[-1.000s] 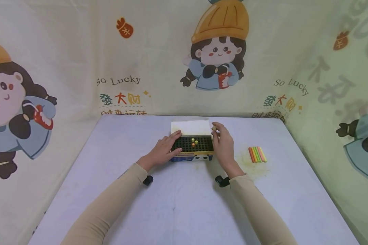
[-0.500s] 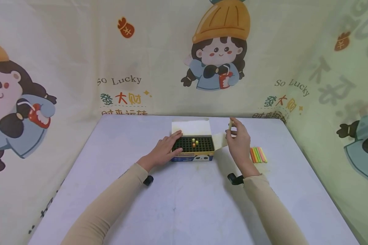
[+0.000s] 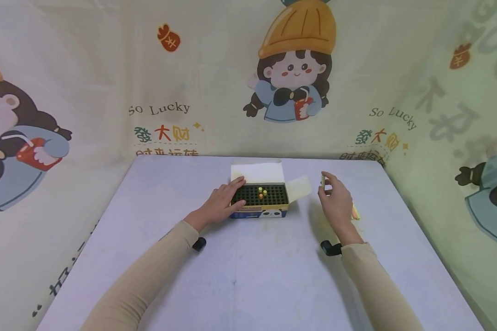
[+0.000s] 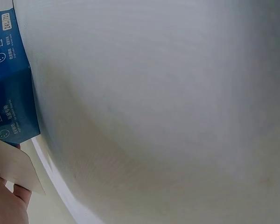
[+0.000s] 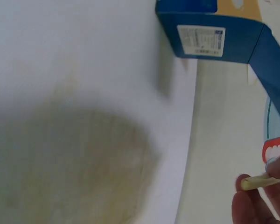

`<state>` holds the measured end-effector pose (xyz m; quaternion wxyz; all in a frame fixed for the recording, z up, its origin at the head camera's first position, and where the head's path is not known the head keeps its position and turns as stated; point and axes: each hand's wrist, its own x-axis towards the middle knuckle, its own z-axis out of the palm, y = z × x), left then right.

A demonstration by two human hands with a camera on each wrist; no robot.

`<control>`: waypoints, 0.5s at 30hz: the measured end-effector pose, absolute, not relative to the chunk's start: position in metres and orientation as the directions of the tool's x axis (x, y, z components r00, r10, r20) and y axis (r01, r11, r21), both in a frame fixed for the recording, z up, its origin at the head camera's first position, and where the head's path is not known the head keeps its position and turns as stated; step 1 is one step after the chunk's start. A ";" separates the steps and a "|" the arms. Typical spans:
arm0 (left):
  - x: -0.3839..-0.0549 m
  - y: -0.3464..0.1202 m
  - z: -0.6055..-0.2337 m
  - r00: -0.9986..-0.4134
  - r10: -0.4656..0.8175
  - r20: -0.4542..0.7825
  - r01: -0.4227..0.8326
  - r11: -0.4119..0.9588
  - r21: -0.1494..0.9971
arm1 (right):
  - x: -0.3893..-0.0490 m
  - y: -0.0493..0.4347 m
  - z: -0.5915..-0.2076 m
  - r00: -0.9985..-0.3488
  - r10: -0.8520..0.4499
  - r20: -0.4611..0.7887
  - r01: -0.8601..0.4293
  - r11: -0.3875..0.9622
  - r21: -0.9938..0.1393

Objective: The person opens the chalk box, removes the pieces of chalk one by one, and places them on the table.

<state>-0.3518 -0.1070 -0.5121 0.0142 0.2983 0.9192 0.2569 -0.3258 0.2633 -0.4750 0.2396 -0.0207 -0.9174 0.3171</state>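
At the centre of the head view stands a blue and yellow chalk box (image 3: pixel 252 214), its lid (image 3: pixel 257 172) folded back and its black holed insert showing. Three short chalk ends, two yellow and one orange, poke up from the holes. My left hand (image 3: pixel 219 202) holds the box at its left end, thumb along the front and fingers toward the back. To the right of the box my right hand (image 3: pixel 337 201) pinches a pale yellow chalk stick (image 5: pixel 255 182) between thumb and fingertips, raised above the table. More loose chalk sticks (image 3: pixel 355 212) lie mostly hidden behind that hand.
The box's white side flap (image 3: pixel 299 187) sticks out to the right, toward my right hand. Under everything is a white table (image 3: pixel 232 276), with a cartoon-printed cloth (image 3: pixel 215 82) hanging behind and beside it.
My right hand has moved right with the chalk stick, away from the box's right end, uncovering the side flap and covering most of the loose chalk. The left hand stays put.
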 end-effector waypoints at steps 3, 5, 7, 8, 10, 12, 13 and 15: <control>-0.351 -0.107 -0.511 -0.826 0.551 0.122 0.535 0.695 0.480 | -0.325 0.273 -0.479 -0.925 0.164 0.344 -0.054 0.837 -0.544; -0.351 -0.107 -0.511 -0.827 0.549 0.122 0.534 0.697 0.478 | -0.323 0.279 -0.482 -0.940 0.149 0.308 -0.036 0.852 -0.522; -0.351 -0.107 -0.511 -0.827 0.548 0.126 0.535 0.698 0.476 | -0.322 0.283 -0.485 -0.949 0.137 0.285 -0.029 0.861 -0.509; -0.351 -0.107 -0.512 -0.827 0.547 0.128 0.536 0.698 0.476 | -0.322 0.286 -0.486 -0.954 0.131 0.269 -0.023 0.865 -0.502; -0.351 -0.107 -0.513 -0.826 0.548 0.132 0.537 0.695 0.477 | -0.320 0.290 -0.488 -0.965 0.118 0.234 -0.013 0.871 -0.491; -0.351 -0.107 -0.513 -0.825 0.549 0.134 0.539 0.690 0.483 | -0.320 0.293 -0.490 -0.974 0.109 0.200 0.002 0.882 -0.472; -0.352 -0.107 -0.513 -0.824 0.550 0.134 0.539 0.689 0.484 | -0.320 0.295 -0.491 -0.977 0.109 0.182 0.012 0.886 -0.464; -0.352 -0.108 -0.514 -0.823 0.551 0.135 0.540 0.687 0.486 | -0.320 0.298 -0.493 -0.983 0.115 0.140 0.039 0.890 -0.455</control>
